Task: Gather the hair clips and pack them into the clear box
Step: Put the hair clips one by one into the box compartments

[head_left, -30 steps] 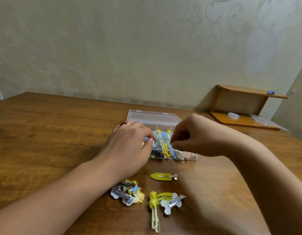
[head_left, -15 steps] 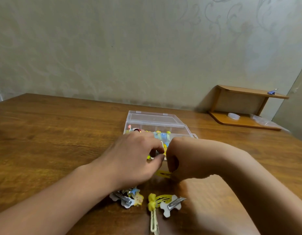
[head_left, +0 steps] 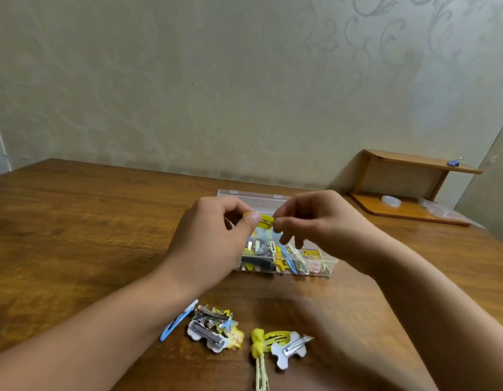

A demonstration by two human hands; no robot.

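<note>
1. The bench [head_left: 75, 235] carries the whole job: the clear box [head_left: 287, 265] sits at its middle with the lid folded back flat behind it, and two loose heaps of hair clips lie nearer to you.
2. Your left hand [head_left: 213, 244] and right hand [head_left: 315, 224] meet above the box, each pinching one end of a yellow clip [head_left: 263, 221] between thumb and fingertips. Both grips are closed on that same clip.
3. I judge the step in hand is readying this clip, perhaps snapping it shut, before it goes in. The next move calls for lowering it into a free spot among the clips already packed, then one hand letting go.
4. The task looks partly done: the box already holds a mixed layer of blue, yellow and white clips.
5. Still to gather are the left heap [head_left: 213, 328], with a blue clip [head_left: 174, 324] at its edge, and the right heap [head_left: 281, 345], which includes a long yellow bow clip [head_left: 258, 359].
6. Your hands hide the back half of the box, so its free room is hard to judge. The bow clip's lower end is cut off by the frame edge. Whether the held clip is open or snapped shut is too small to tell.
</note>
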